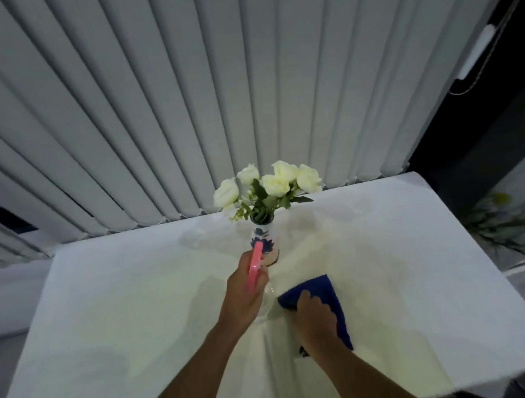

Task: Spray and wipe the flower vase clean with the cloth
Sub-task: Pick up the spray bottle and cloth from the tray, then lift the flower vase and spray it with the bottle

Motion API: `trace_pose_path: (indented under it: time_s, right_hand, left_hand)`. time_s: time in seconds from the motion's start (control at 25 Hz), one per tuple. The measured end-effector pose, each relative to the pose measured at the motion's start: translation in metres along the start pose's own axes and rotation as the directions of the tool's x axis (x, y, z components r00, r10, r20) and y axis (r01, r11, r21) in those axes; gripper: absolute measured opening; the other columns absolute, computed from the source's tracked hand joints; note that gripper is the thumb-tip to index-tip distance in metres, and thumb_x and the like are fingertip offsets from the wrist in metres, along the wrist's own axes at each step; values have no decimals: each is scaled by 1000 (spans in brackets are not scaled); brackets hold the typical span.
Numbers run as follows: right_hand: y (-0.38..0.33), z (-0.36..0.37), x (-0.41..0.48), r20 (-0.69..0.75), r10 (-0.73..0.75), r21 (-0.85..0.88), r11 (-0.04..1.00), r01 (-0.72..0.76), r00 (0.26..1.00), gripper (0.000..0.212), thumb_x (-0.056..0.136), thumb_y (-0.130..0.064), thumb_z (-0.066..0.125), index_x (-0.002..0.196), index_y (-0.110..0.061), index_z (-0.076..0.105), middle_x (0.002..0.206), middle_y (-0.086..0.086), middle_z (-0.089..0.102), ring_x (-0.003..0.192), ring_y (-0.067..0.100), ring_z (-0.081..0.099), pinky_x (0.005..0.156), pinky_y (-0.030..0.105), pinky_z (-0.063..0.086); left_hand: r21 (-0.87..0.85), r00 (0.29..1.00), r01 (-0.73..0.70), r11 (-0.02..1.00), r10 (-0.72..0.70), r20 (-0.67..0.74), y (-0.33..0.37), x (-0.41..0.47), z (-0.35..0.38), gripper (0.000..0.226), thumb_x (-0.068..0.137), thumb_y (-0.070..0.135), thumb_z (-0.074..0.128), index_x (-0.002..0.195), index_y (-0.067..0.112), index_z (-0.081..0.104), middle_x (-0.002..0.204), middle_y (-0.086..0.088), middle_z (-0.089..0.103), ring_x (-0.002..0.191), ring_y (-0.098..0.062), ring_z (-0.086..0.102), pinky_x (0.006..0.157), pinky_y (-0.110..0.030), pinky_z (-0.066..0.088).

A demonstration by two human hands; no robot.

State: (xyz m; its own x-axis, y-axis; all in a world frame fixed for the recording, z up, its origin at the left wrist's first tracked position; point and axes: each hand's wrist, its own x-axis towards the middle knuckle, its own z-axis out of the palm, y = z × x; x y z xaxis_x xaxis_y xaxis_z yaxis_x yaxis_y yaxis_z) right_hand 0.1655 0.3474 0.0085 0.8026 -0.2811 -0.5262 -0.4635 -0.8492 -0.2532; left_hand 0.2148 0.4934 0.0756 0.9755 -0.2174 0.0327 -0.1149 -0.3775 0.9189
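Note:
A white vase with a blue flower pattern (268, 240) stands upright on the table's far middle and holds white roses (269, 182). My left hand (244, 292) grips a spray bottle with a pink head (254, 268), and the nozzle points at the vase from very close in front. The bottle's clear body shows just below that hand. My right hand (316, 317) rests flat on a dark blue cloth (323, 292) that lies on the table, to the right of the bottle and nearer me than the vase.
The table is covered by a white tablecloth (137, 307). Grey vertical blinds (212, 91) hang right behind the table's far edge. To the right of the table stands a leafy plant (507, 223) beside a dark wall.

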Motion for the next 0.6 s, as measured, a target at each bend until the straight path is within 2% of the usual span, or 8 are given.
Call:
trace_pose_path:
  time_s: [0.08,0.16,0.24,0.32,0.36,0.44,0.48,0.6]
  right_hand:
    - [-17,13,-5,150,36,-25,999,-33,988,66,105,-26,43,159,-5,11,163,26,21,143,49,32,110,50,41]
    - [-28,16,-8,272,69,-77,996,-50,960,81,103,-35,47,159,-1,-1,164,31,-1,147,58,7,118,58,24]
    - [-35,6,-8,310,62,-152,988,-15,949,77,100,-37,50,156,1,14,161,33,14,146,55,19,115,58,29]
    - [-40,-15,-1,185,21,-134,991,4,983,48,95,-35,54,135,-8,51,136,20,57,125,38,55,93,45,51]
    - [-42,-27,3,73,1,-56,998,3,997,38,93,-34,54,123,-12,58,124,12,65,113,32,62,84,39,54]
    - [-52,-51,19,-144,-22,226,972,55,989,40,93,-31,58,130,-16,56,126,10,65,114,30,63,85,35,53]
    - [-58,-63,31,-205,-36,407,906,119,978,49,92,-28,63,139,-16,52,134,10,62,120,29,60,90,35,52]
    - [-76,-92,58,-267,-90,671,698,252,960,66,87,-29,76,145,-17,46,140,5,56,127,23,54,93,28,44]
  left_hand:
    - [5,1000,-24,1000,25,-19,-13,0,-13,28,100,14,54,126,25,56,103,-13,64,91,-28,65,82,-46,55]
    - [46,999,-5,999,7,-39,-28,1,-21,30,98,14,54,128,15,57,110,-12,58,100,-28,61,89,-51,53]
    - [31,999,0,1000,1,-40,-38,1,-28,30,98,11,55,128,16,56,115,-7,57,106,-24,61,92,-51,53]
    - [-9,1000,-3,1000,3,-25,-42,2,-34,28,99,18,53,125,25,56,115,1,63,102,-17,65,89,-49,56]
    - [-26,1000,-3,1000,3,-12,-43,2,-36,26,99,22,52,123,28,57,112,7,67,98,-16,68,86,-46,58]
    - [-45,1000,-16,999,17,9,-45,2,-39,26,98,27,50,122,31,58,106,10,70,93,-14,71,82,-41,59]
    - [-49,1000,-23,999,23,12,-46,3,-40,26,98,29,50,123,30,58,105,12,70,92,-14,71,81,-40,59]
    - [-55,1000,-27,998,27,1,-48,3,-39,25,97,30,50,121,27,58,104,11,69,93,-16,71,80,-45,59]
